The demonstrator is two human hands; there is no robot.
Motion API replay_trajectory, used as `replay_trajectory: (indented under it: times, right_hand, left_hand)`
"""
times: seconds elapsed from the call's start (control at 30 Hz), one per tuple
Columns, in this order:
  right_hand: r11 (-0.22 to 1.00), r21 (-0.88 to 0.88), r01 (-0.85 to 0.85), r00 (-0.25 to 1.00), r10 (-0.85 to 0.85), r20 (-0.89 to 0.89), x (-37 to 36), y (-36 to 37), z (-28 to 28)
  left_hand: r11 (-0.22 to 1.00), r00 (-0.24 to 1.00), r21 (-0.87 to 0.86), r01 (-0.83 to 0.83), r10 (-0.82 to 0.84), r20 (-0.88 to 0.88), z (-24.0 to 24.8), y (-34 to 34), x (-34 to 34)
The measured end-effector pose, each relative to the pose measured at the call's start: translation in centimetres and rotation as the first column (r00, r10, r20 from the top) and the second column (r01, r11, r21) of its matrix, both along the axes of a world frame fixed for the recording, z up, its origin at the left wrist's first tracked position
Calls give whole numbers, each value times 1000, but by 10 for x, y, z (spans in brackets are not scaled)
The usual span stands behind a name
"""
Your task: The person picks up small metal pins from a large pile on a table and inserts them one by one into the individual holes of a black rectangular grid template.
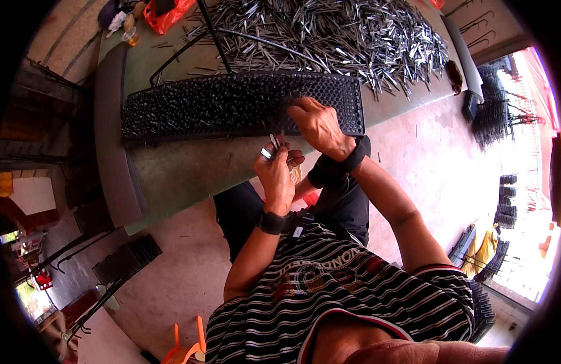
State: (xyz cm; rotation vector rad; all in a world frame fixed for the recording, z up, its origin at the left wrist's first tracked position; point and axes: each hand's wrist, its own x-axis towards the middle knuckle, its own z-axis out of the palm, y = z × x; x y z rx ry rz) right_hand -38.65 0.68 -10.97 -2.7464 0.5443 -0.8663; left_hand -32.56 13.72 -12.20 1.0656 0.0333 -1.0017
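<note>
A long black tray (356, 106) full of small round holes lies along the near edge of the table. Many slim metal pieces stand in its holes from the left end to about the middle. My left hand (276, 182) is just in front of the tray, its fingers closed on a few thin metal strips (268, 153). Over the right half of the tray is my right hand (320, 126), fingertips pinched together close to the holes. Whatever is in that pinch is blurred and too small to make out.
A broad heap of loose metal strips (329, 36) covers the back of the green tabletop (177, 176). A thin black metal frame (217, 36) rises behind the tray. At the back left are a red plastic bag (162, 18) and a small cup (131, 37). An orange chair (186, 346) stands lower left.
</note>
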Motion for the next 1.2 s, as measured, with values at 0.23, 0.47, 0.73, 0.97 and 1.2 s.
replay_trajectory:
  times: [0.23, 0.47, 0.73, 0.97, 1.2]
  right_hand:
    - [732, 676, 82, 994, -112, 0, -12, 14, 7]
    - [781, 624, -7, 886, -285, 367, 7, 21, 12]
    - [977, 215, -2, 959, -59, 276, 11, 10, -9]
    - [913, 363, 186, 976, -216, 42, 1, 22, 10]
    - [566, 824, 25, 957, -252, 144, -2, 28, 15]
  left_hand:
    - [997, 998, -38, 64, -63, 29, -3, -4, -5]
    - [999, 996, -40, 0, 3, 85, -6, -3, -4]
    - [1000, 999, 26, -5, 4, 42, -2, 1, 3]
    - [999, 1000, 45, -5, 5, 14, 4, 2, 3]
    - [997, 988, -17, 69, -66, 136, 2, -3, -2]
